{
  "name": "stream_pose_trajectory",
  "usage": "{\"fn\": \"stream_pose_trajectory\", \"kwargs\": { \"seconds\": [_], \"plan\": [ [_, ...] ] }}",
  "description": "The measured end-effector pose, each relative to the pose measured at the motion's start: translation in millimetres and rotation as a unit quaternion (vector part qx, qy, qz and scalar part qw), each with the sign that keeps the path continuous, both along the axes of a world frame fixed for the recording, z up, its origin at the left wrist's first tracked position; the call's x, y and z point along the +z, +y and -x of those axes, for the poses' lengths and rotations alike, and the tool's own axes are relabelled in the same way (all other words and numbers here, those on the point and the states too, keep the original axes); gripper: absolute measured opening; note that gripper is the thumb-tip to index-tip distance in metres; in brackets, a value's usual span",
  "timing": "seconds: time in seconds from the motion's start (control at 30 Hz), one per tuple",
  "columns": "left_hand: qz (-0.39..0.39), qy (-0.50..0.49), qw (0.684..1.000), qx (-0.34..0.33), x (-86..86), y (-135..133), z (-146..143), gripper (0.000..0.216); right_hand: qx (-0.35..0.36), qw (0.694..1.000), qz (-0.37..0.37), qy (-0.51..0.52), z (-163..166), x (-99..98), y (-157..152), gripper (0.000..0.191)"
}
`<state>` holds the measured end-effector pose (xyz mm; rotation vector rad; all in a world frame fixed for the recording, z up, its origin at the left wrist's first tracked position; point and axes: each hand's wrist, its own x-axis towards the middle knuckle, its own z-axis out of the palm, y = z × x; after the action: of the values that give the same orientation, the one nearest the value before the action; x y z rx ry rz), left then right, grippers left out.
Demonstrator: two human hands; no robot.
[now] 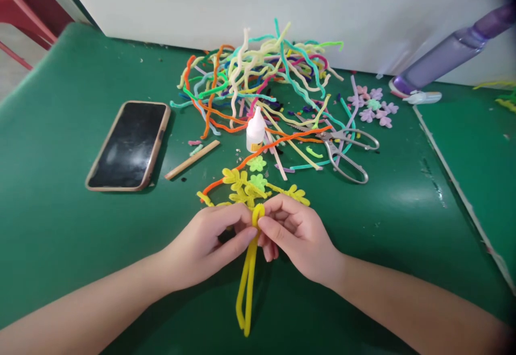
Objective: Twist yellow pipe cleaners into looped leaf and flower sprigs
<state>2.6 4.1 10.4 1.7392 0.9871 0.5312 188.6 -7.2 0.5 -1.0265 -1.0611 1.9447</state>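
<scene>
A yellow pipe cleaner is bent into a small loop at its top, and its two long ends hang down toward me. My left hand pinches it just below the loop between thumb and fingers. From the other side my right hand grips the same spot, its thumb against the loop. Right beyond my fingertips lie yellow pipe-cleaner leaf shapes. Two light green pipe-cleaner flowers rest by them, and an orange pipe cleaner runs behind.
A tangled heap of coloured pipe cleaners lies at the back. Before it stand a white glue bottle and scissors. A phone and wooden stick are left; pastel flowers and a purple bottle are right.
</scene>
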Motion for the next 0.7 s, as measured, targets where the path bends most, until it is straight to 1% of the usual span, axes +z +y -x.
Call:
{"fn": "stream_pose_trajectory", "kwargs": {
  "seconds": [0.2, 0.27, 0.43, 0.53, 0.7],
  "plan": [
    [0.013, -0.008, 1.0, -0.001, -1.2, -0.1, 0.8, 0.022, 0.002, 1.0, -0.006, -0.004, -0.7, -1.2, 0.1, 0.011],
    [0.033, -0.018, 0.999, 0.008, -2.5, -1.1, 0.5, 0.023, 0.001, 1.0, -0.001, -0.002, -0.6, -1.2, 0.0, 0.011],
    [0.092, -0.064, 0.993, 0.048, -6.5, -3.3, 0.3, 0.017, 0.009, 1.0, -0.002, 0.001, -0.7, -0.2, -0.2, 0.009],
    [0.089, -0.084, 0.991, 0.053, -9.5, -3.0, 1.2, 0.014, 0.023, 1.0, -0.004, -0.007, -1.9, 0.3, -0.1, 0.01],
    [0.088, -0.091, 0.991, 0.034, -11.9, -1.2, 3.7, 0.011, 0.032, 0.999, -0.007, -0.008, -2.8, -0.1, 0.1, 0.011]
  ]
}}
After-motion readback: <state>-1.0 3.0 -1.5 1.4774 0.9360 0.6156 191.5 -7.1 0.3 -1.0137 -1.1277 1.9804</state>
